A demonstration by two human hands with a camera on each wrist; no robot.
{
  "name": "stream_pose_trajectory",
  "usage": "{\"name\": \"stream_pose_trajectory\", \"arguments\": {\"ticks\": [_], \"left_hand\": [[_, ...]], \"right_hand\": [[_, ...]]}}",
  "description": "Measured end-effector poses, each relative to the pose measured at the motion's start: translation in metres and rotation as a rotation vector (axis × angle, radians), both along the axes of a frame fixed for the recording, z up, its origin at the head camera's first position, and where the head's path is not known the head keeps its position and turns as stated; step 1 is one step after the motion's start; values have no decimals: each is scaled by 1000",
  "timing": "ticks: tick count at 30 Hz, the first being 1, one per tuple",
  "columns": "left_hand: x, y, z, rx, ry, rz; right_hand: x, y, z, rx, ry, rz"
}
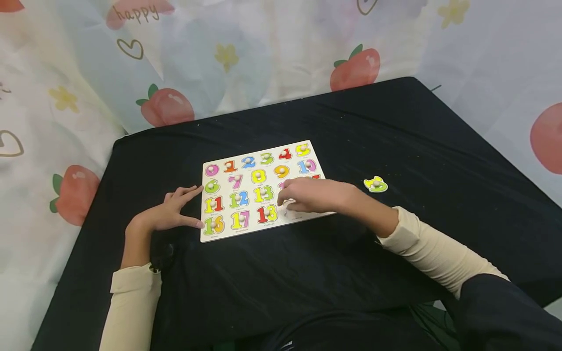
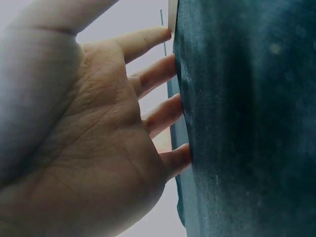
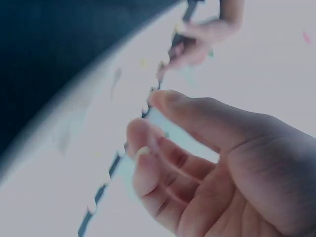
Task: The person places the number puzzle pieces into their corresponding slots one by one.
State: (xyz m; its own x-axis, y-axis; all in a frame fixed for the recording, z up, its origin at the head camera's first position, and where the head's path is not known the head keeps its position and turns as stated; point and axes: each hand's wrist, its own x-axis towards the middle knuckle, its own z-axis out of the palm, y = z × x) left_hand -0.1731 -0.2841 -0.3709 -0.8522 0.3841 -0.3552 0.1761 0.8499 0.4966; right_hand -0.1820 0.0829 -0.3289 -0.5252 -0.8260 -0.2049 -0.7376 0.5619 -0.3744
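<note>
A white number puzzle board (image 1: 228,235) lies on the black-covered table, filled with coloured number pieces that have small knobs. My left hand (image 1: 169,209) rests at its left edge, thumb and fingertips touching the rim. The left wrist view shows that palm (image 2: 98,138) with its fingers spread. Over the lower right of the board hovers my right hand (image 1: 313,194), its fingers loosely bent. In the right wrist view the thumb (image 3: 207,116) stands apart from the fingers and nothing shows between them. The piece 18 (image 1: 267,213) sits left of this hand, which hides part of the board.
A loose yellow-and-green number piece (image 1: 375,185) with a knob lies on the black cloth (image 1: 421,146) to the right of the board. Behind the table hangs a pale curtain (image 1: 272,53) printed with peaches, flowers and hearts.
</note>
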Motion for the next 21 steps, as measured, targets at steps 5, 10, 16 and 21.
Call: {"name": "stream_pose_trajectory", "arguments": {"ticks": [5,10,16,21], "left_hand": [[0,1,1,-4,2,0],[1,1,1,-2,13,-7],[1,1,0,2,19,-12],[0,2,1,3,15,-15]], "right_hand": [[-14,30,17,69,-14,-175],[-24,60,31,103,6,-333],[-29,88,37,124,40,-431],[-36,110,33,275,-47,-497]]}}
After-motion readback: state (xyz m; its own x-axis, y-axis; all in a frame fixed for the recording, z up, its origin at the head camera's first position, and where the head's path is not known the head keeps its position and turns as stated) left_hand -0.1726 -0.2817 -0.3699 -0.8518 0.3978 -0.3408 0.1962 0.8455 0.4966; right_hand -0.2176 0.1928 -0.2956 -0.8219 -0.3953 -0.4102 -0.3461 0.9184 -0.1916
